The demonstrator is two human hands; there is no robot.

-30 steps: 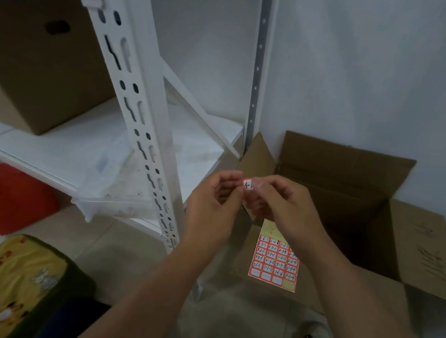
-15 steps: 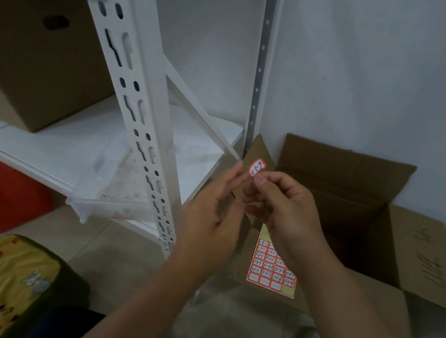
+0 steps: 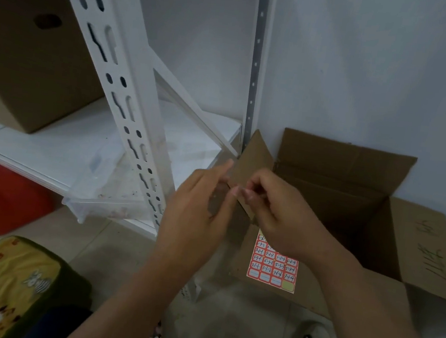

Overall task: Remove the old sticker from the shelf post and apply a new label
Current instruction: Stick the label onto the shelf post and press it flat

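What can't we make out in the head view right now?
- Peeled label: hidden or blurred between the right hand's curled fingertips and the left hand.
- Sheet of labels: top covered by the right hand; handwriting mostly too small.
- Shelf post: top cut off by the frame edge; no old sticker discernible.
- Writing on the box flap: illegible.

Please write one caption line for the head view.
Both hands meet before the white shelf post, label sheet below.
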